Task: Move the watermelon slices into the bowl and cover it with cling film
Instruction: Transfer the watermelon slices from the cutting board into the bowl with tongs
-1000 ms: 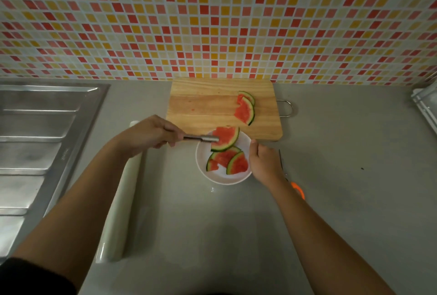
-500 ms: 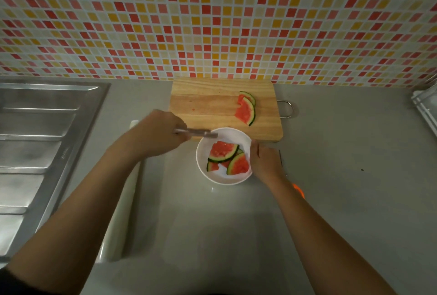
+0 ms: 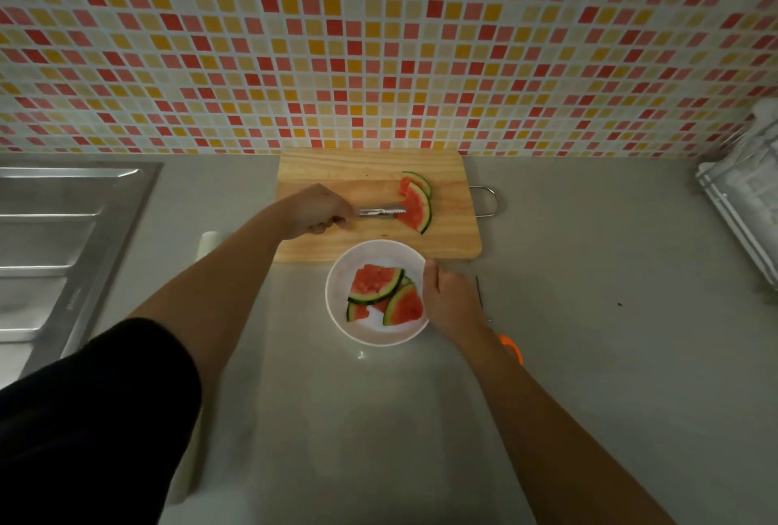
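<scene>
A white bowl (image 3: 339, 316) stands on the grey counter just in front of the wooden cutting board (image 3: 337, 170). Three watermelon slices (image 3: 372, 282) lie in it. Two more slices (image 3: 414, 208) rest on the right side of the board, one overlapping the other. My left hand (image 3: 315, 210) grips metal tongs (image 3: 381, 212), whose tips touch the nearer slice on the board. My right hand (image 3: 448, 299) holds the bowl's right rim. The cling film roll (image 3: 208, 239) lies to the left, mostly hidden under my left arm.
A steel sink drainer (image 3: 63, 229) fills the left side. A knife with an orange handle (image 3: 511, 349) lies right of the bowl, partly behind my right arm. A white rack (image 3: 741, 196) stands at the far right. A tiled wall backs the counter.
The slice held in the tongs over the bowl was dropped into it. My left hand then moved the tongs back up to the slices on the board. My right hand stayed on the bowl.
</scene>
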`<state>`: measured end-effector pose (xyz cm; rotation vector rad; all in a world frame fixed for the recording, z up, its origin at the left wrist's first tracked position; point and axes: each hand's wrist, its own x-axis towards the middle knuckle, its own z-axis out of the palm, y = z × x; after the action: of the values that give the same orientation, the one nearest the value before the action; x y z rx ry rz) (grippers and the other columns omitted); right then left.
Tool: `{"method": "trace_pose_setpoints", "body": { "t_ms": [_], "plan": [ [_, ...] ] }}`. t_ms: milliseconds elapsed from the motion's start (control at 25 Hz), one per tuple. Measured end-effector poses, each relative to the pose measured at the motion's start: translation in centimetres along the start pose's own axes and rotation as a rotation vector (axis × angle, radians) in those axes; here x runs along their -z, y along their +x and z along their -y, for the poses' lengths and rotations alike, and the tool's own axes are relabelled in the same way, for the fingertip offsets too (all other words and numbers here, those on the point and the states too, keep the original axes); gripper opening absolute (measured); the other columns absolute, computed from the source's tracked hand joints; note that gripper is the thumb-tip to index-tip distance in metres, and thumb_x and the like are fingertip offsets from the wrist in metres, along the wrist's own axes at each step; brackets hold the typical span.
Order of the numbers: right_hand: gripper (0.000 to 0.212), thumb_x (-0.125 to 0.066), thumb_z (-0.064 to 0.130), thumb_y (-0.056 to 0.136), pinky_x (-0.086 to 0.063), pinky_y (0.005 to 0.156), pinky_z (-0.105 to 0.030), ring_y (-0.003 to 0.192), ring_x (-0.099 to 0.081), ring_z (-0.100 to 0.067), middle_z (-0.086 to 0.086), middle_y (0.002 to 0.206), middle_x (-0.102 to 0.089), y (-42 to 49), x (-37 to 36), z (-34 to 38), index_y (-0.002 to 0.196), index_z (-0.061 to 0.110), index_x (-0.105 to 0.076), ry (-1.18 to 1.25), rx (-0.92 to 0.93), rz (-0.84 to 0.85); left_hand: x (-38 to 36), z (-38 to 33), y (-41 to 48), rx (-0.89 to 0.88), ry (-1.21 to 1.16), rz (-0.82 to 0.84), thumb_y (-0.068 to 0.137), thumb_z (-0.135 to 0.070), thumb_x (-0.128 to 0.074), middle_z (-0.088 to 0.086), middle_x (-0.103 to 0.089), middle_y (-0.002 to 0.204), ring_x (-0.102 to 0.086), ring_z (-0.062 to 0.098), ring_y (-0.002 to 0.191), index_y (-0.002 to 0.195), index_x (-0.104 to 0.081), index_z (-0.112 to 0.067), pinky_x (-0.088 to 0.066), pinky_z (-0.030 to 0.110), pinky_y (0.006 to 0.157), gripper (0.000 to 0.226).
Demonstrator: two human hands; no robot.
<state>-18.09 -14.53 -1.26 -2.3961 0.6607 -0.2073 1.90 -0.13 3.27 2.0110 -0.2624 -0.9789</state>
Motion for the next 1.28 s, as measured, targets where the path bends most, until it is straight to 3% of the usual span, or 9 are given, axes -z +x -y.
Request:
{"method": "trace_pose_setpoints", "body": {
  "t_ms": [240, 440, 560, 640, 760, 880, 1040, 1280],
  "plan": [
    [0.047, -0.028, 0.023, 0.1, -0.03, 0.057, -0.032, 0.075, -0.061, -0.038, -0.026, 0.082, -0.067, 0.1, 0.0, 0.0, 0.088, -0.006, -0.064, -0.05, 0.007, 0.059, -1.2, -0.9, 1.4, 0.005, -0.012, 0.042, 0.085, -0.011, -0.062, 0.007, -0.056, 0.07, -0.028, 0.01, 0.047, 0.096, -0.068, 0.003, -0.022, 0.018, 0.04, 0.019],
    [0.054, -0.029, 0.028, 0.099, -0.038, 0.057, -0.032, 0.063, -0.058, -0.034, -0.022, 0.066, -0.063, -0.2, 0.0, 0.1, 0.067, -0.002, -0.059, 0.057, -0.025, 0.016, 1.2, -0.6, -0.7, -0.066, -0.086, -0.003, 0.086, -0.007, -0.06, 0.006, -0.055, 0.067, -0.031, 0.01, 0.049, 0.095, -0.07, 0.0, -0.024, 0.017, 0.04, 0.015],
    [0.054, -0.028, 0.03, 0.099, -0.036, 0.061, -0.03, 0.069, -0.06, -0.035, -0.024, 0.073, -0.065, 0.0, -0.1, -0.1, 0.073, -0.004, -0.061, 0.05, -0.038, 0.02, 3.8, -0.6, -3.5, -0.108, -0.065, 0.063, 0.087, -0.007, -0.061, 0.001, -0.055, 0.061, -0.033, 0.006, 0.045, 0.079, -0.074, -0.01, -0.024, 0.016, 0.039, 0.015],
    [0.054, -0.028, 0.031, 0.099, -0.035, 0.061, -0.029, 0.074, -0.061, -0.036, -0.024, 0.077, -0.066, -0.1, -0.1, -0.2, 0.075, -0.003, -0.061, 0.058, -0.04, 0.022, 5.0, -0.5, -5.5, -0.1, 0.021, 0.145, 0.087, -0.009, -0.06, -0.002, -0.054, 0.057, -0.033, 0.005, 0.043, 0.071, -0.075, -0.015, -0.025, 0.015, 0.04, 0.023],
    [0.054, -0.027, 0.03, 0.099, -0.033, 0.063, -0.028, 0.077, -0.061, -0.036, -0.024, 0.079, -0.067, -0.3, 0.1, -0.1, 0.075, -0.003, -0.062, 0.055, -0.039, 0.015, 4.6, -0.2, -7.3, -0.058, 0.203, 0.227, 0.086, -0.01, -0.063, -0.001, -0.056, 0.058, -0.035, 0.006, 0.046, 0.083, -0.077, -0.012, -0.028, 0.016, 0.042, 0.014],
    [0.055, -0.025, 0.03, 0.099, -0.039, 0.067, -0.032, 0.081, -0.061, -0.037, -0.025, 0.084, -0.067, -0.1, 0.1, 0.2, 0.08, -0.004, -0.063, 0.032, -0.048, 0.025, 1.7, 0.2, -7.4, -0.068, 0.405, 0.238, 0.085, -0.014, -0.064, -0.001, -0.061, 0.062, -0.039, 0.01, 0.052, 0.088, -0.077, -0.014, -0.031, 0.018, 0.046, 0.014],
    [0.057, -0.026, 0.031, 0.099, -0.035, 0.063, -0.032, 0.078, -0.062, -0.038, -0.027, 0.08, -0.067, -0.2, 0.3, 0.3, 0.076, -0.006, -0.063, 0.03, -0.029, 0.016, -0.1, -0.1, -7.5, -0.088, 0.458, 0.244, 0.086, -0.024, -0.063, -0.007, -0.065, 0.064, -0.044, 0.009, 0.055, 0.089, -0.077, -0.021, -0.035, 0.016, 0.048, 0.015],
    [0.056, -0.026, 0.029, 0.099, -0.032, 0.062, -0.028, 0.079, -0.063, -0.038, -0.026, 0.082, -0.067, 0.1, 0.1, 0.0, 0.078, -0.006, -0.064, -0.039, -0.032, 0.031, -0.2, -1.1, -9.0, -0.189, 0.902, 0.147, 0.088, -0.037, -0.059, -0.002, -0.07, 0.099, -0.061, 0.012, 0.084, 0.104, -0.073, -0.017, -0.051, 0.024, 0.074, 0.03]
  ]
}}
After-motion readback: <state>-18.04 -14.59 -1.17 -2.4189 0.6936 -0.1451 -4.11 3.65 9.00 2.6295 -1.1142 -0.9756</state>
